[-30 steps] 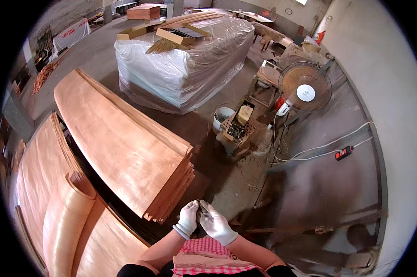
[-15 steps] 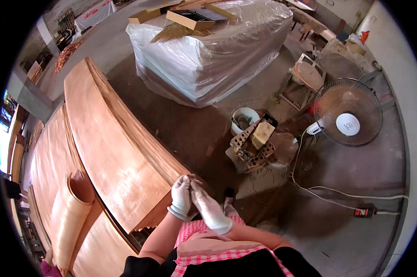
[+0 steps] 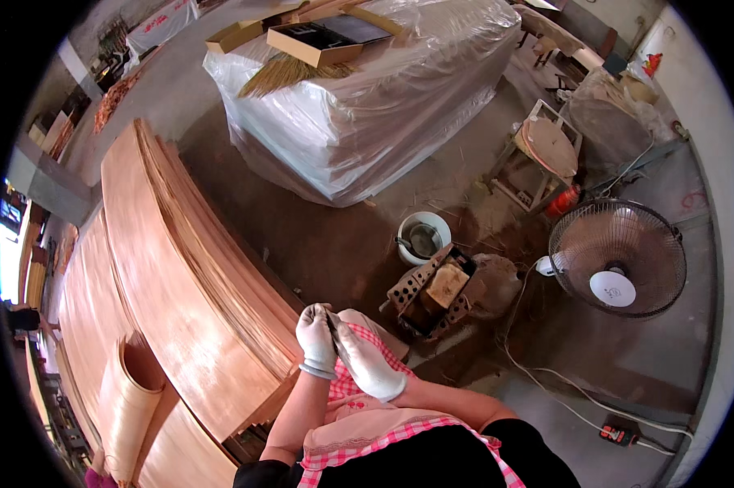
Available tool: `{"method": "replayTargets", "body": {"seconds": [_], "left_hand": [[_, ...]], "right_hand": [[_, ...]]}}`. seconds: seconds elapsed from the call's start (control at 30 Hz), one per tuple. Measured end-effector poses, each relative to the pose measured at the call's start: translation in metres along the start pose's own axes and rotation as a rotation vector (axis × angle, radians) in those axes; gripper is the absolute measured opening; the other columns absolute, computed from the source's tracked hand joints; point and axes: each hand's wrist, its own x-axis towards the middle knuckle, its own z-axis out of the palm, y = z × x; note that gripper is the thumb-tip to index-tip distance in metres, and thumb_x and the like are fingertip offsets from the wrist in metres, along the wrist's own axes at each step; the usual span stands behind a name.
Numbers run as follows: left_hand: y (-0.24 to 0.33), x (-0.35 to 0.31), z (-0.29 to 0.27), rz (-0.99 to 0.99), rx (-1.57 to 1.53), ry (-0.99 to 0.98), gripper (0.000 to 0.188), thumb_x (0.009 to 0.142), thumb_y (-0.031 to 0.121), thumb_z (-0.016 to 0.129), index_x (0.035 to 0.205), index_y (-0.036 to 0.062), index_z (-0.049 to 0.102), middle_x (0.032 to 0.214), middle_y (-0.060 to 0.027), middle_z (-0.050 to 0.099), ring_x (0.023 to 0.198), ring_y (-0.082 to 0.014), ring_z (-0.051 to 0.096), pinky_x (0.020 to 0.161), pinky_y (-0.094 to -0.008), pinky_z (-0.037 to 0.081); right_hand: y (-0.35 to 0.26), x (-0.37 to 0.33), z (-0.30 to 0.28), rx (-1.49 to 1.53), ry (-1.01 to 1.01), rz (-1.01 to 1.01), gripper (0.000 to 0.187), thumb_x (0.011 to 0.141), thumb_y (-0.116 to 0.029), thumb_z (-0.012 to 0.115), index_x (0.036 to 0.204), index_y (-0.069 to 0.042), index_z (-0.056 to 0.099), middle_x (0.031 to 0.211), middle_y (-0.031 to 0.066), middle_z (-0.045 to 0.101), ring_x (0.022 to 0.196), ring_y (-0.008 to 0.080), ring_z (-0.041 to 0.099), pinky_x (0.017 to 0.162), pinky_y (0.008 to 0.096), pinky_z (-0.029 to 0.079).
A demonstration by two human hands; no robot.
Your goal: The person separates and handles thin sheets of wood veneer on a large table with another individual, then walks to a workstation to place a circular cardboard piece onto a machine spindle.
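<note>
- Gloved left hand is meeting right hand at the fingertips.
- Unclear whether either is pinching anything.
- Both are hovering just beside wood-sheet stack.

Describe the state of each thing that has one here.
Left hand: gloved, fingers bent
Right hand: gloved, fingers extended toward the left
Veneer sheets: stacked
Veneer roll: loosely curled
Checked apron: worn
Plastic sheeting: draped
Cardboard box: open
Straw broom: lying
White bucket: upright, uncovered
Electric fan: cannot tell whether running
</note>
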Motion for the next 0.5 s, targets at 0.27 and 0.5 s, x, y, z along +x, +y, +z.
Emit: {"method": "replayTargets", "body": {"seconds": [0.27, 0.5], "left_hand": [[-0.010, 0.233, -0.031, 0.384, 0.419, 0.019, 0.020, 0.096, 0.007, 0.047, 0.088, 0.0027, 0.065, 0.084, -0.0047, 0.064, 0.072, -0.0155, 0.059, 0.065, -0.0274, 0.050], [0.116, 0.399, -0.055, -0.098, 0.217, 0.206, 0.014, 0.099, 0.016, 0.049, 0.091, 0.0040, 0.051, 0.080, -0.0117, 0.058, 0.068, -0.0242, 0.062, 0.061, -0.0421, 0.059]], "right_hand": [[-0.022, 0.109, -0.055, -1.958, -0.122, -0.400, 0.045, 0.095, -0.022, 0.055, 0.135, -0.003, 0.047, 0.117, 0.0111, 0.057, 0.104, 0.0210, 0.055, 0.092, 0.0298, 0.041], [-0.131, 0.115, -0.151, -0.920, 0.849, 0.115, 0.048, 0.095, -0.017, 0.057, 0.140, -0.005, 0.048, 0.134, 0.0159, 0.057, 0.122, 0.0247, 0.057, 0.100, 0.0339, 0.044]]}}
